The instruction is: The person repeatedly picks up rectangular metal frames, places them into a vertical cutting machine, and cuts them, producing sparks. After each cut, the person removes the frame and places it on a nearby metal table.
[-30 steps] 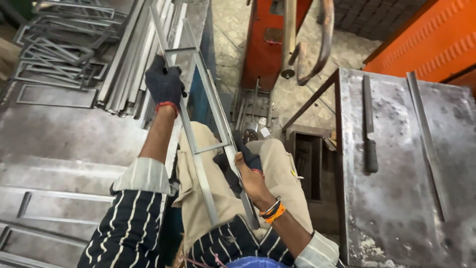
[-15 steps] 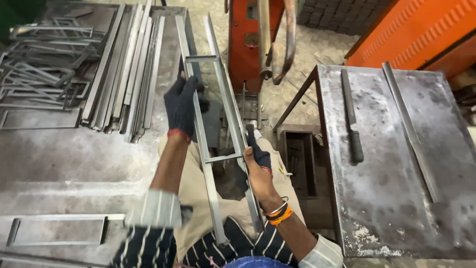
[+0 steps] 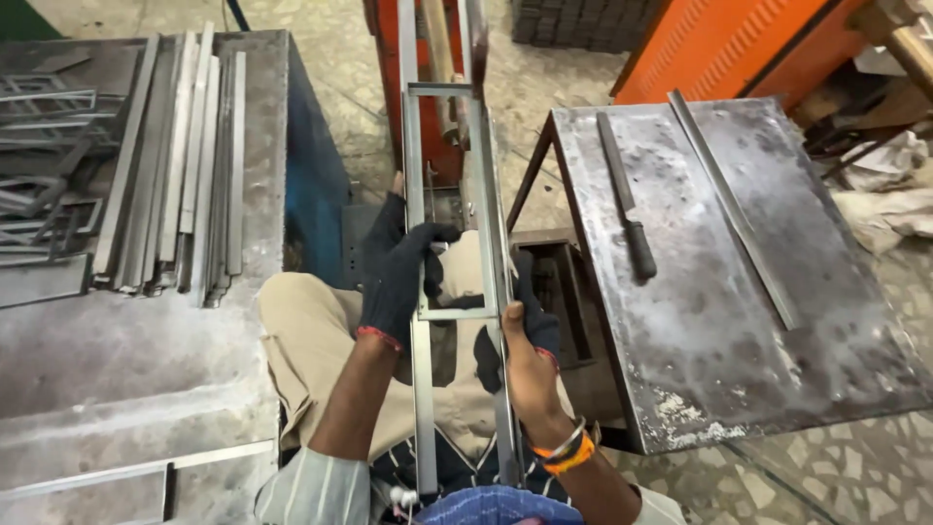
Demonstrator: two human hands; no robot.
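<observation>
A long grey metal ladder-like frame (image 3: 457,199) with two rails and cross bars stands over my lap, pointing away from me. My left hand (image 3: 398,277), in a dark glove, grips the left rail just above a cross bar. My right hand (image 3: 525,355), with a torn dark glove and orange bangles at the wrist, holds the right rail lower down. The frame's near end is hidden behind my striped shirt.
A steel table (image 3: 719,321) on the right carries a file (image 3: 627,209) and a long flat bar (image 3: 734,214). On the left a bench (image 3: 117,360) holds a stack of metal strips (image 3: 180,165) and small frames. An orange machine (image 3: 768,49) stands behind.
The frame has swung from the left bench toward the centre over my lap. My left hand slid down the rail closer to me; my right hand stays on the right rail.
</observation>
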